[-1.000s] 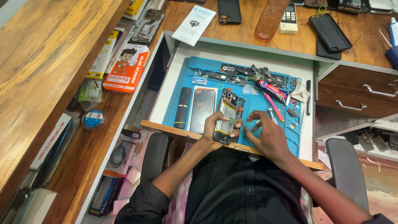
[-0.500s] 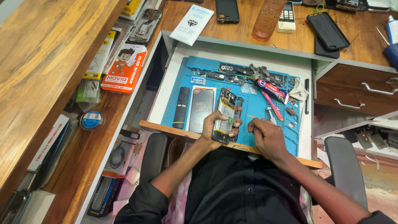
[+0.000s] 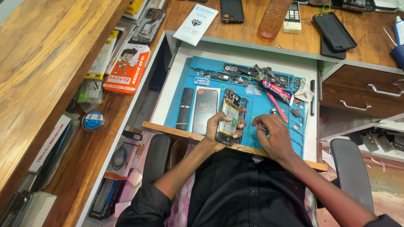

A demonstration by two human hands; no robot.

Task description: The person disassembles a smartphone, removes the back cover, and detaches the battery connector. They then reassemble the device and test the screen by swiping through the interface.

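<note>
Two hands over an opened phone

Head view: Both hands work above a blue mat (image 3: 261, 113) that lies in a pulled-out white drawer (image 3: 166, 96). The left hand (image 3: 219, 130) is curled round an opened phone (image 3: 228, 117), back cover off and its insides showing, held upright over the mat's near edge, fingers wrapped along its sides. The right hand (image 3: 273, 134) rests just beside it on the mat, fingers bent and pinched together at the tips; whether anything sits between them I cannot tell, it is too small. Left of the phone lie a black remote (image 3: 185, 108) and a dark screen panel (image 3: 205, 110), side by side. Behind the hands are loose phone parts (image 3: 248, 75) and a pink tool (image 3: 276, 107). On the wooden desk beyond stand a bottle (image 3: 273, 19) and two dark phones (image 3: 334, 31). An orange box (image 3: 126, 69) lies on the shelf at left.
</note>
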